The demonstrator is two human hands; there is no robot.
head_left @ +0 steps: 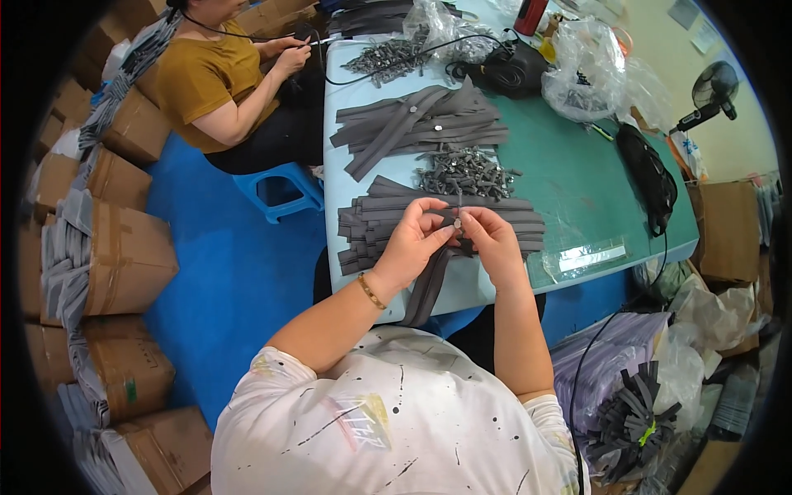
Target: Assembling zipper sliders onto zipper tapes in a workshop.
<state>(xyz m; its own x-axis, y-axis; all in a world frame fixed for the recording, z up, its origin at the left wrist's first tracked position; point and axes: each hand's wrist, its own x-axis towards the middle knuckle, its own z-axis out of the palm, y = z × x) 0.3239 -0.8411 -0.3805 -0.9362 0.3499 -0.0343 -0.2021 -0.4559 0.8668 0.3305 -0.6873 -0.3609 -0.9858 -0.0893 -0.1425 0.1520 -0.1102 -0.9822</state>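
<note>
Over the near end of the table, my left hand (pixel 417 243) and my right hand (pixel 492 238) meet with their fingertips pinched together. Between them is a small metal zipper slider (pixel 458 223), at the upper end of a dark grey zipper tape (pixel 427 289). The tape hangs from my fingers over the table's edge. Beneath and around my hands lies a stack of grey zipper tapes (pixel 363 231). Just beyond sits a heap of loose metal sliders (pixel 466 173). My fingers partly cover the slider, so its exact seat on the tape cannot be seen.
More zipper tapes (pixel 412 128) and another slider heap (pixel 384 62) lie farther up the table (pixel 569 165). A co-worker (pixel 214 78) sits at the far left on a blue stool (pixel 280 190). Cardboard boxes (pixel 132 256) line the left; plastic bags (pixel 586 66) and a fan (pixel 714 89) are right.
</note>
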